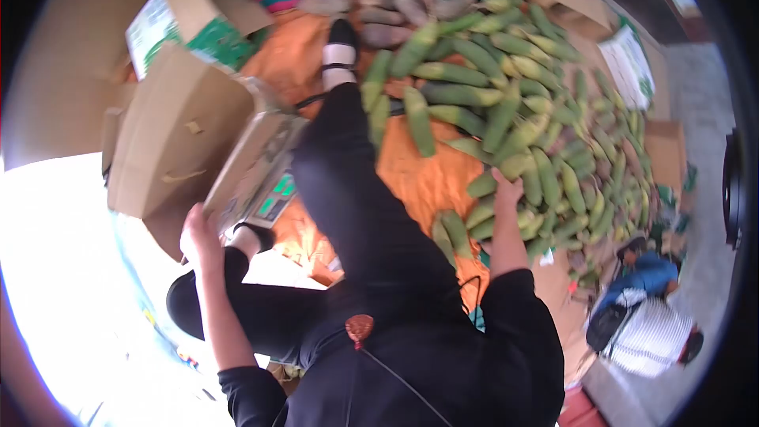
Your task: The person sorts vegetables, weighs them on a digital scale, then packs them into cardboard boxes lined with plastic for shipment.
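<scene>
My left hand (201,239) grips the cardboard box (170,134) by its edge, while my right hand (508,188) touches a green vegetable (518,164), whether grasping I cannot tell.

From my remote seat, head view looks down on both my arms, reaching away from torso (379,379), set wide apart. Left forearm (221,316) angles out to left, wrist nearly in line; left hand (202,239) bare, fingers forward and partly bent, grip unclear in blur. Right forearm (507,237) runs nearly straight ahead; right hand (507,188) bare, reaching farther forward than left, fingers slightly parted, closure hard to judge. Both forearms bare below dark sleeves (514,308). Both elbows bent, close to sleeve edges. My hands well apart.
</scene>
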Available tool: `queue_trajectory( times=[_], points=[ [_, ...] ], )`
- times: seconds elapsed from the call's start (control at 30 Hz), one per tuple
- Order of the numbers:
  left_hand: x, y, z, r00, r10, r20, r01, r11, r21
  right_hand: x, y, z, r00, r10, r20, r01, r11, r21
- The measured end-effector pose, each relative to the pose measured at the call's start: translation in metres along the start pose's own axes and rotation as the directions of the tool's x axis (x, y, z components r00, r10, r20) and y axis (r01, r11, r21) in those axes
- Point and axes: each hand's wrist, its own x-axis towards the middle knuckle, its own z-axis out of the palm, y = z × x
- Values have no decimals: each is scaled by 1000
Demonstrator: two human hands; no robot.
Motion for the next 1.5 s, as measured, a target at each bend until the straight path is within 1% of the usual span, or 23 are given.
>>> queue_trajectory(
  times=[0.07,0.13,0.2,0.27,0.33,0.4,0.53,0.57,0.6,0.63,0.67,0.7,0.83,0.93,1.03,1.07,1.1,1.17,1.23,1.3,1.37,1.43,1.5],
  points=[
    [3,-2,0,998,-22,65,22,1000,7,-6,-23,27,995,-43,93,44,999,-11],
    [3,-4,1,998,-4,64,5,1000,-20,-20,-65,43,934,-168,316,142,984,104],
    [3,-7,1,998,-7,67,8,1000,-21,-71,-149,72,890,-174,422,154,985,82],
    [3,-8,1,997,16,81,-16,1000,-7,-96,-205,97,765,-353,539,327,933,148],
    [3,-10,0,996,25,89,-24,1000,-15,-141,-268,123,574,-478,665,372,876,308],
    [3,-12,-1,993,54,101,-51,998,-31,-194,-321,148,317,-591,742,405,791,458],
    [1,-13,-2,992,68,102,-64,997,-33,-289,-377,207,-172,-622,764,609,543,579],
    [0,-13,-2,992,71,100,-67,997,-39,-315,-374,226,-251,-636,729,533,538,653],
    [-1,-14,-2,991,85,100,-83,996,-22,-337,-370,240,-277,-669,690,673,377,636],
    [-2,-14,-2,989,104,101,-104,995,-7,-357,-359,262,-361,-685,633,688,262,676],
    [-2,-13,-4,989,105,105,-103,994,-31,-377,-356,272,-423,-520,742,740,274,614],
    [-3,-14,-4,987,120,108,-116,992,-41,-388,-336,298,-475,-449,757,772,200,603],
    [0,-14,-4,987,88,132,-88,996,-6,-425,-276,342,-388,-10,922,904,-201,378],
    [2,-15,-1,990,101,102,-97,994,-44,-428,-208,383,-244,98,965,884,-387,263],
    [3,-18,5,993,106,45,-104,993,-57,-420,-185,393,-100,209,973,857,-478,191],
    [2,-17,4,991,125,45,-122,991,-57,-418,-185,396,18,238,971,878,-469,99],
    [1,-15,0,989,143,49,-140,989,-56,-419,-186,397,33,237,971,881,-465,83],
    [2,-20,6,992,123,40,-122,992,-36,-418,-196,397,48,263,964,964,-265,24],
    [3,-20,5,990,110,87,-106,993,-46,-418,-238,370,-123,316,941,984,-85,158],
    [2,-17,1,987,136,89,-132,990,-51,-415,-253,361,-412,52,910,907,121,404],
    [2,-22,7,988,139,69,-133,988,-79,-392,-275,336,-552,-227,802,733,325,597],
    [3,-25,10,988,120,94,-114,991,-65,-349,-318,278,-521,-395,757,602,459,654],
    [5,-27,11,986,128,105,-121,990,-70,-292,-339,229,-335,-451,827,629,547,553]
  ],
)
